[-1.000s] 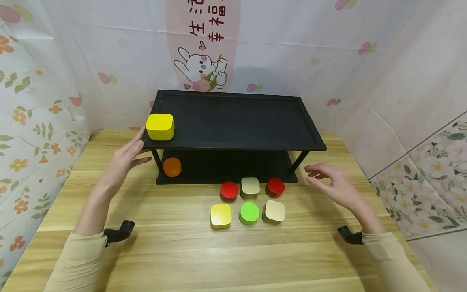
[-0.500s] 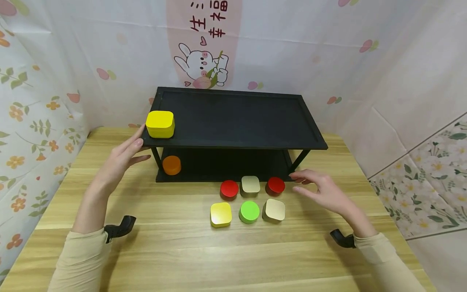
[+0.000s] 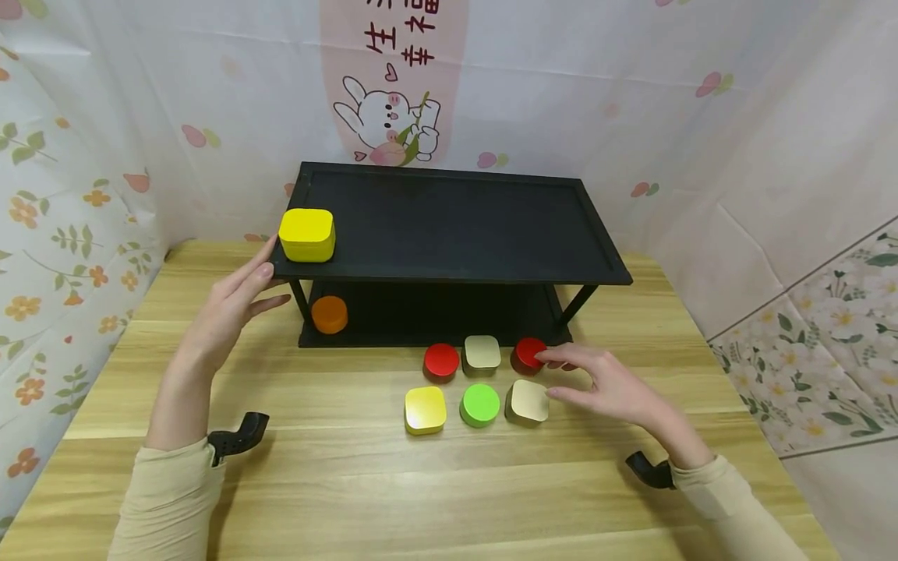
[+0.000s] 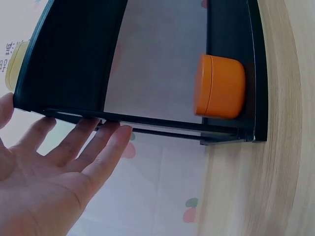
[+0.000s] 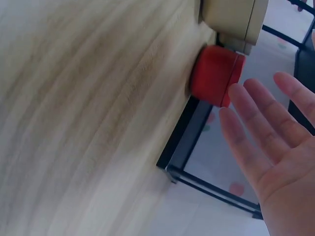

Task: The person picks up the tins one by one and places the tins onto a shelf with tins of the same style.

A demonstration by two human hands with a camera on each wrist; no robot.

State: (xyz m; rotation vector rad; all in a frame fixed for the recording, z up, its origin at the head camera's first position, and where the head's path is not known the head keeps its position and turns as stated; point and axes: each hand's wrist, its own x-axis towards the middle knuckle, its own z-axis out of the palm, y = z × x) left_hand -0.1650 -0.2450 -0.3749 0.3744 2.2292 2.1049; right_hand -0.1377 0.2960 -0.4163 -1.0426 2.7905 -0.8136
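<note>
Right hand [image 3: 612, 387], fingers apart, is just beside the right red box [image 3: 528, 356]; left hand [image 3: 226, 313], fingers spread, touches the shelf [image 3: 449, 226].

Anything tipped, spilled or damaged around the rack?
Nothing stands out: the six containers on the table stand upright, as do the yellow box on the black rack and the orange box below; no spill or damage shows.

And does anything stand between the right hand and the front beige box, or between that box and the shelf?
Nothing visible stands between the right hand and the front beige box. Straight toward the black shelf, though, the rightmost red box is in the way, just behind the beige one.
</note>
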